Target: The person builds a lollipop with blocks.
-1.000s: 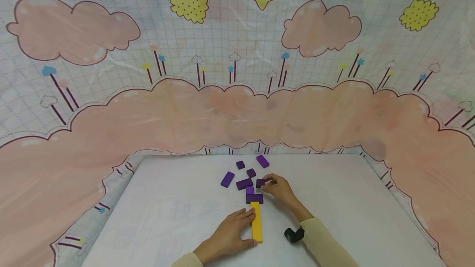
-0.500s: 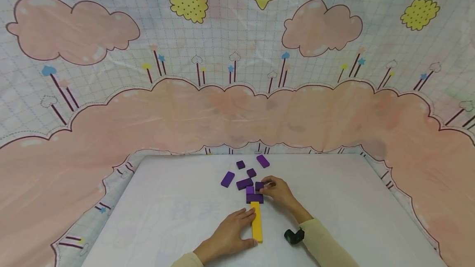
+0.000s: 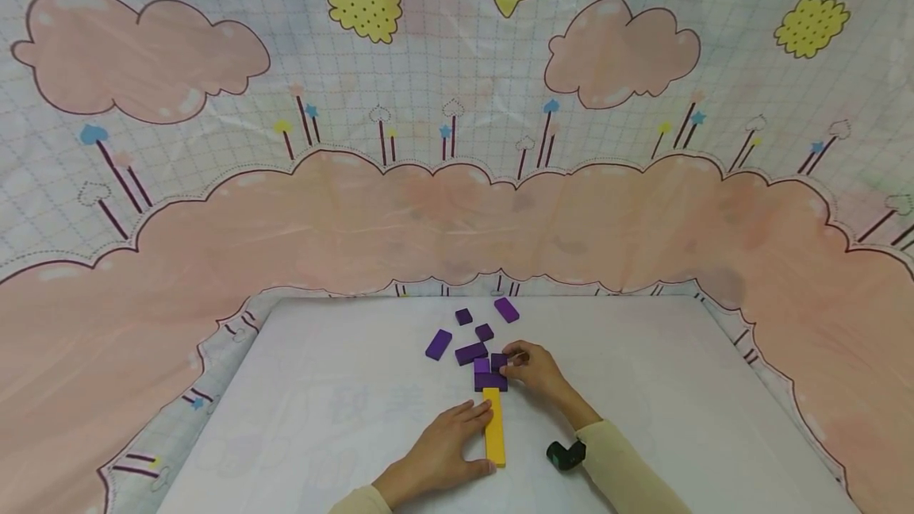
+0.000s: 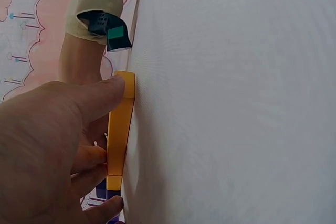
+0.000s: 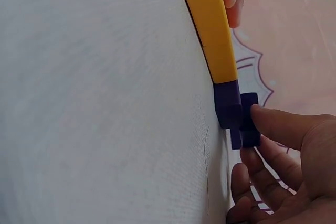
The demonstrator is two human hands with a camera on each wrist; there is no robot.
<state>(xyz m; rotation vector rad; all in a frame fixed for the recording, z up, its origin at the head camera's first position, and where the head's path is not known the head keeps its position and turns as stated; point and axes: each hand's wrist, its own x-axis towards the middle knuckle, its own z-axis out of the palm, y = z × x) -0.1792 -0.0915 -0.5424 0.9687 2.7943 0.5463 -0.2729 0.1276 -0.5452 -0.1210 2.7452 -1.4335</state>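
Observation:
My right hand (image 3: 537,367) pinches a small dark purple block (image 3: 497,361) between thumb and fingers. It sits beside a brighter purple block (image 3: 481,366), on the far side of a crosswise purple block (image 3: 491,381). That crosswise piece meets the far end of a long yellow bar (image 3: 494,435); seam lines cross the bar in the wrist views. My left hand (image 3: 446,443) rests against the bar, fingertips by its far half and thumb (image 4: 107,95) at the near end. Fingertips hide part of the small block.
Loose purple blocks lie beyond: a slanted block (image 3: 471,353), another at the left (image 3: 439,345), two small ones (image 3: 484,332) and one at the far edge (image 3: 506,309). A dark green device (image 3: 566,455) is at my right sleeve. Patterned cloth (image 3: 457,220) rises behind the white table (image 3: 321,387).
My right hand has brought the small dark purple block nearer and slightly left, up beside the brighter purple one. The left hand and yellow bar have stayed in place.

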